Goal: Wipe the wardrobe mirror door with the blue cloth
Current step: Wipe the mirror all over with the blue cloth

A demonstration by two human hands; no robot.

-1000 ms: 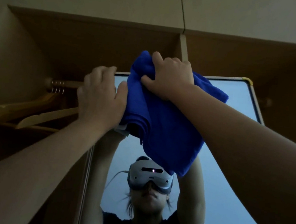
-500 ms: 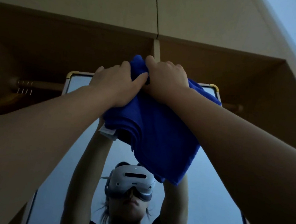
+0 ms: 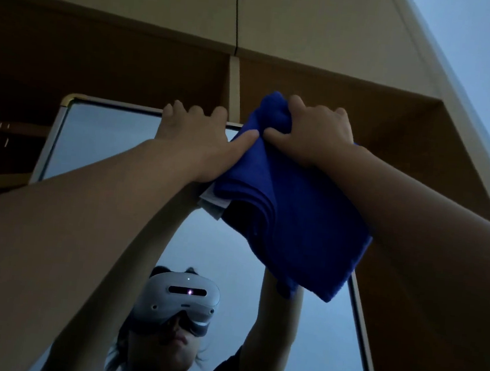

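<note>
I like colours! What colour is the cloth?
Bright blue cloth, clearest in the head view.

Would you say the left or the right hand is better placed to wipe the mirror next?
Right. The right hand grips the cloth at the mirror's top edge; the left hand only rests beside it.
</note>
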